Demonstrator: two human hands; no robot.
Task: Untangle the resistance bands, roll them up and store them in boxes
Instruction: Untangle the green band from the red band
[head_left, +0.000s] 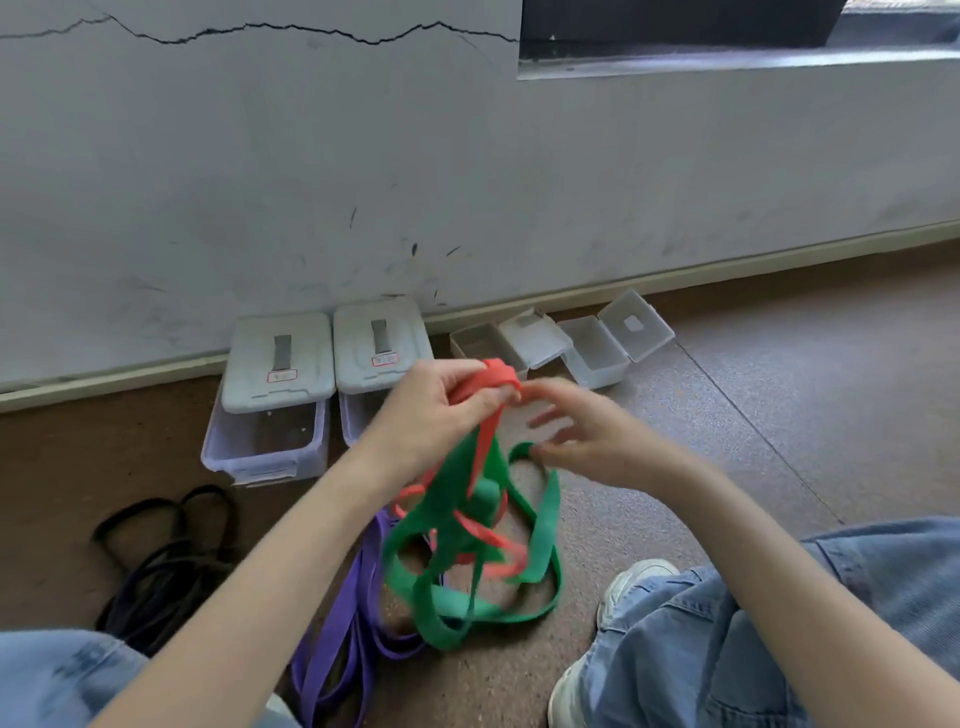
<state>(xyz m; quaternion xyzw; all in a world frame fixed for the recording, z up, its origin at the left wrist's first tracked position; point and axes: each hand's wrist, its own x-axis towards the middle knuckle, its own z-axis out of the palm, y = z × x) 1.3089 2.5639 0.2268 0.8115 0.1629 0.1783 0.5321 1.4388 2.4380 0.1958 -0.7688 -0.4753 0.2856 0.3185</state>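
Left hand (441, 410): grips red band (488, 384), raised above green band (467, 525). Right hand (582, 431): blurred, fingers spread, beside red band. Purple band (348, 613): floor, left of green.

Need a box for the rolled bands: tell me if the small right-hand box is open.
Open. The small clear box by the wall has its lid flipped back.
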